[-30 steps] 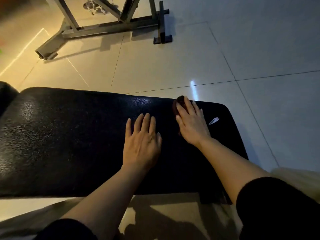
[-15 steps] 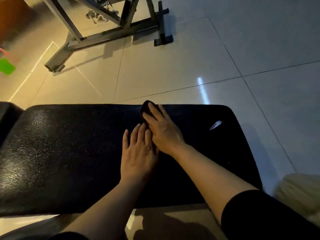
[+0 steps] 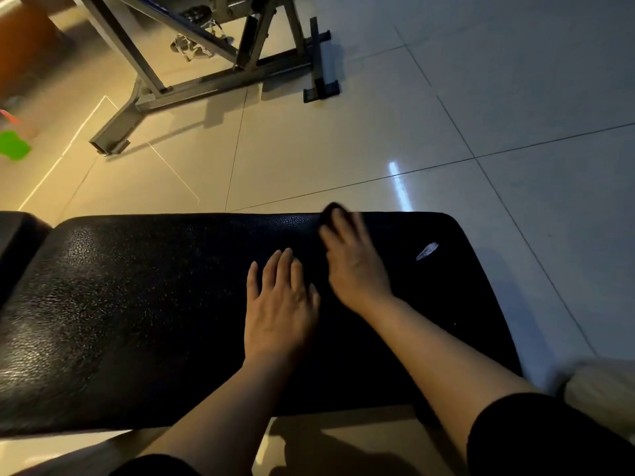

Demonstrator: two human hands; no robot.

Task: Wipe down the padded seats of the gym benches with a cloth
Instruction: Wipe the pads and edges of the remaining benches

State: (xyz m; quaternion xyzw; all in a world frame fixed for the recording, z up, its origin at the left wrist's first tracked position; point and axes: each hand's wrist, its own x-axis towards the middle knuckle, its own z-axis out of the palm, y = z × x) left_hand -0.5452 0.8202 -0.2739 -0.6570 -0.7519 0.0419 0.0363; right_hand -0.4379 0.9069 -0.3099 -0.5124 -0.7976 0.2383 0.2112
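Two hands lie on the black padded seat (image 3: 144, 304). The left hand (image 3: 280, 309) rests flat near the middle of the pad, fingers straight and relaxed, gripping nothing. Just beside it, the right hand (image 3: 354, 262) presses a dark cloth (image 3: 331, 209) against the far edge of the seat; its fingers are motion-blurred, so whether they curl round the cloth cannot be told. A small pale tear (image 3: 427, 250) marks the upholstery to the right of that hand. Beyond the seat, on the tiled floor (image 3: 481, 97), stands a grey metal frame (image 3: 192, 87), with a green object (image 3: 13, 146) at the far left.
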